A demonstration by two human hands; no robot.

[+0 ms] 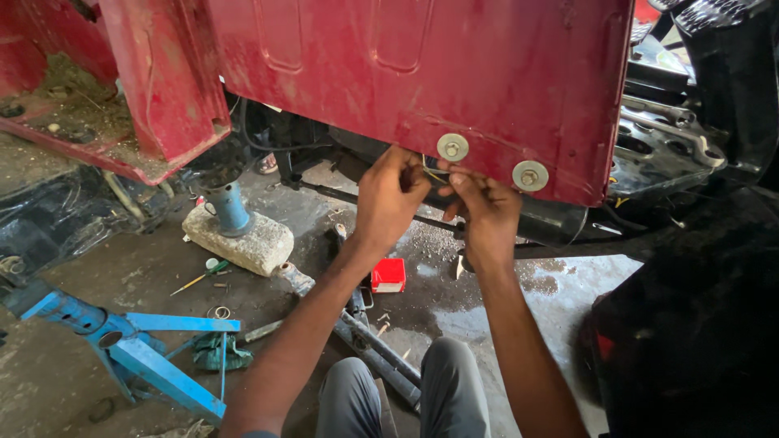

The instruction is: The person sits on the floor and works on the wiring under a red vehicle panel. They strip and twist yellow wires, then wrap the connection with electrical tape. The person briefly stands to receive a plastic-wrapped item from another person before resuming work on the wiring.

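A red metal vehicle panel hangs overhead, raised off the floor. Two bolts with large washers sit near its lower edge. Both my hands reach up to that lower edge. My left hand curls its fingers under the panel rim, just left of the first washer. My right hand pinches thin yellowish wires that come out from behind the panel between the two washers. My knees in grey trousers show at the bottom.
A blue bottle jack stands on a stone block at left. A blue metal stand lies at lower left. A small red box, a screwdriver and a long steel bar lie on the oily concrete floor. Black vehicle parts crowd the right.
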